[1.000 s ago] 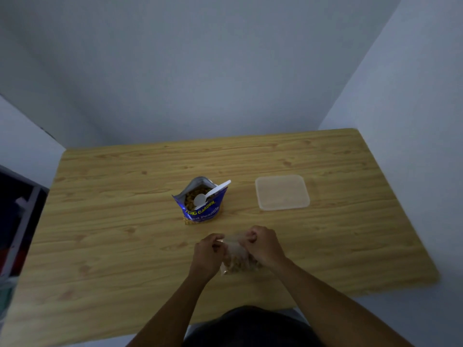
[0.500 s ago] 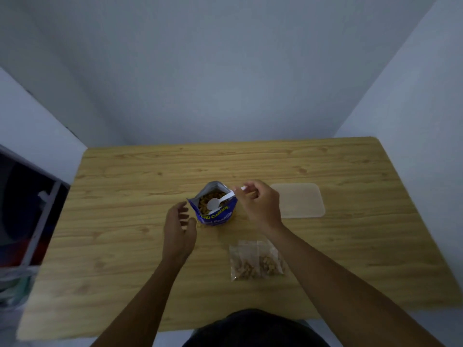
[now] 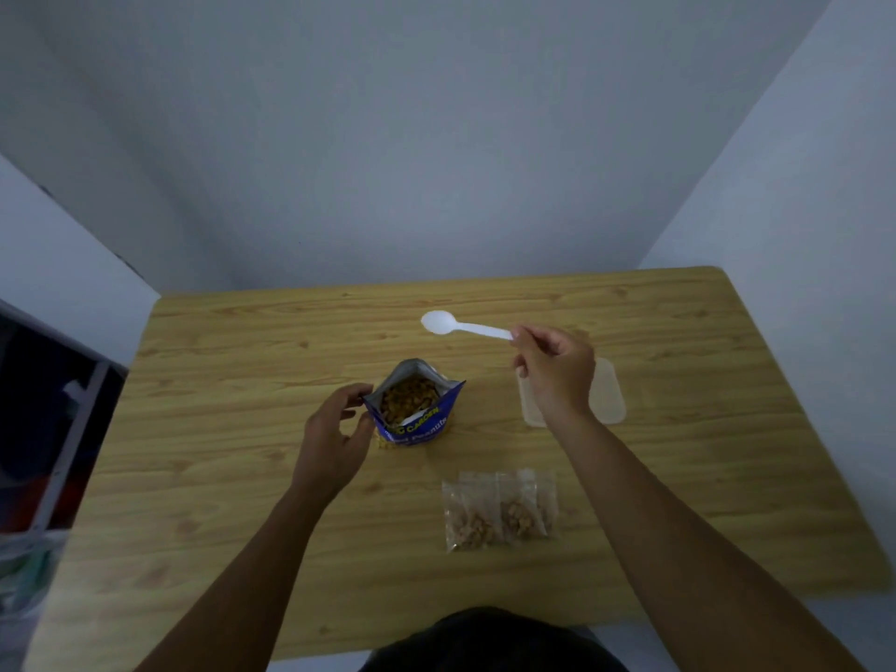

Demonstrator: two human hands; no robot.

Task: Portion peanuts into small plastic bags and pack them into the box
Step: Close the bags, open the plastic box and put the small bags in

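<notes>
An open blue peanut pouch stands mid-table with peanuts showing inside. My left hand curls around its left side, fingers touching the pouch's edge. My right hand pinches the handle of a white plastic spoon, held in the air beyond the pouch with its bowl pointing left and nothing in it. Two small clear bags of peanuts lie side by side on the table near me. A translucent plastic box sits to the right, partly hidden behind my right hand.
The wooden table stands in a corner, with grey walls behind and to the right. A dark shelf or rack stands off the table's left edge.
Both hands let go of the small bags, which now lie on the table. My right hand took the spoon out of the pouch and lifted it up and back; my left hand moved to the pouch.
</notes>
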